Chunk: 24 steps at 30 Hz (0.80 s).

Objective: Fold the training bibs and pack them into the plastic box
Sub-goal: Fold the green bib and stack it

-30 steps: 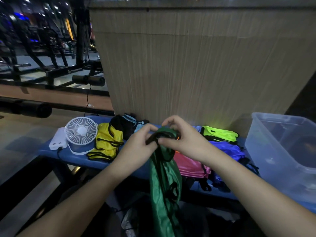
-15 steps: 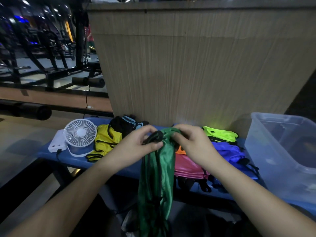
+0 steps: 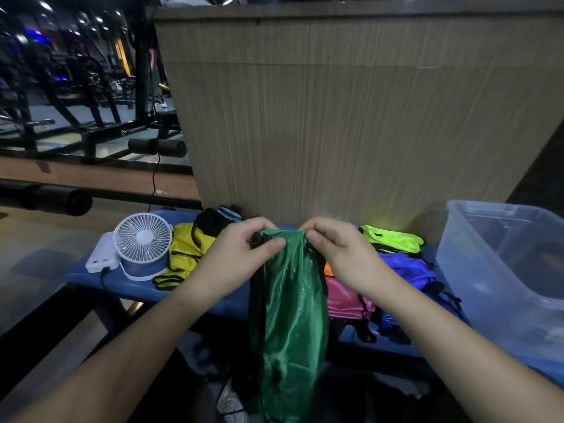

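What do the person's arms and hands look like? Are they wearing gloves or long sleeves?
No gloves and no long sleeves. The left hand and the right hand are both bare, and both forearms are uncovered all the way to the bottom edge of the picture. No watch, ring or bracelet shows on either one. The fingernails are short and plain.

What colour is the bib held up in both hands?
Shiny green bib with black trim, seen in the head view.

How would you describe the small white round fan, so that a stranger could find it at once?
Look at the long blue bench in front of the tall wood-grain panel. Near its left end, between a white power bank and a crumpled yellow bib, stands the small white round fan. It alone has a spoked grille.
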Each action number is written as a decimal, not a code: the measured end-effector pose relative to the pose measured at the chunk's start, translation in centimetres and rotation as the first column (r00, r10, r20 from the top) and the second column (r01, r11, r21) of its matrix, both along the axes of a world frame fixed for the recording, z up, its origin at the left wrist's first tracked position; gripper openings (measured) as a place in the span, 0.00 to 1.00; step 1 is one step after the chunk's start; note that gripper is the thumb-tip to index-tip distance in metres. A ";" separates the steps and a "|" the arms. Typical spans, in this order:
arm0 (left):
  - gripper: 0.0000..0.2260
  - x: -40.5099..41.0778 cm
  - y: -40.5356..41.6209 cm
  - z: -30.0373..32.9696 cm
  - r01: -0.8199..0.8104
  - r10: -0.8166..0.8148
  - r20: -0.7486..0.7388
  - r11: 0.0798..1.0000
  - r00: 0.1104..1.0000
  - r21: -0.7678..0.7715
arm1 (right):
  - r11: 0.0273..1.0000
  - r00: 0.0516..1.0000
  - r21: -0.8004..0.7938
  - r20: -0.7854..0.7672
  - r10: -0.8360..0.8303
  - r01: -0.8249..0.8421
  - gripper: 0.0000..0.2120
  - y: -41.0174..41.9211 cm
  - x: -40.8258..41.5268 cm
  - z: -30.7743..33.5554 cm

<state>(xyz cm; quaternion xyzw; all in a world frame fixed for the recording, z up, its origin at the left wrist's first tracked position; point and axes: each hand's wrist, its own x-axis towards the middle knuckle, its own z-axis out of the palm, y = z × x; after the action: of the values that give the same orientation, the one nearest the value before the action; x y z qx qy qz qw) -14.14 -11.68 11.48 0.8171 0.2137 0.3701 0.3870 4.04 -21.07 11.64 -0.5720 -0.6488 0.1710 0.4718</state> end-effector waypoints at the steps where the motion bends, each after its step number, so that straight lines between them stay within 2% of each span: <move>1: 0.03 -0.1 0.1 0.1 -0.013 0.013 -0.012 1.000 1.000 0.011 | 1.000 1.000 0.008 0.016 0.010 -0.010 0.10 -0.1 0.1 0.1; 3: 0.03 -0.4 0.7 0.1 -0.015 0.015 -0.041 1.000 0.999 -0.001 | 0.999 0.999 0.017 0.002 0.036 -0.036 0.09 -0.2 0.2 0.0; 6: 0.01 -0.6 1.1 0.2 0.022 -0.023 -0.013 0.994 1.000 -0.103 | 0.997 0.994 0.009 -0.076 0.083 -0.082 0.07 -0.7 0.2 -0.1; 8: 0.02 -0.4 0.9 0.3 0.027 -0.028 -0.007 0.994 1.000 -0.104 | 0.996 0.989 -0.014 -0.113 0.091 -0.093 0.09 -1.1 -0.1 0.0; 9: 0.03 -0.3 0.7 0.5 0.040 -0.042 -0.009 0.994 0.999 -0.098 | 0.995 0.991 -0.034 -0.100 0.090 -0.093 0.11 -1.1 -0.2 0.0; 11: 0.05 -0.1 0.5 0.8 0.075 -0.077 -0.017 0.994 0.997 -0.073 | 0.994 0.998 -0.083 0.022 0.067 -0.065 0.15 -1.0 -0.5 0.0; 13: 0.07 -0.1 0.6 1.2 0.089 -0.091 -0.034 0.995 0.995 -0.047 | 0.993 0.991 -0.116 0.127 0.051 -0.036 0.14 -0.7 -0.2 -0.1; 15: 0.09 -0.5 0.8 1.5 0.119 -0.121 -0.055 0.992 0.991 -0.032 | 0.990 0.993 -0.129 0.098 0.067 -0.054 0.11 -0.6 0.4 -0.2; 19: 0.13 -1.1 1.2 1.4 0.152 -0.153 -0.186 0.988 0.971 -0.020 | 0.993 0.999 -0.109 0.008 0.052 -0.050 0.06 -0.8 0.8 -0.3; 22: 0.09 -1.1 0.9 1.2 0.152 -0.149 -0.262 0.988 0.954 -0.009 | 0.996 0.999 -0.085 -0.022 0.032 -0.033 0.05 -0.7 0.2 -0.5; 24: 0.15 -0.8 0.5 1.0 0.143 -0.111 -0.341 0.987 0.934 0.069 | 0.997 0.999 -0.070 -0.017 0.031 -0.032 0.05 -0.6 -0.3 -0.7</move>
<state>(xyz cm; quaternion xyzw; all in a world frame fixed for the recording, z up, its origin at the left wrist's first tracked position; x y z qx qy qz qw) -14.94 -11.15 12.51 0.8974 0.2059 0.2091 0.3296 3.73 -21.63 10.94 -0.5767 -0.6476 0.2057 0.4535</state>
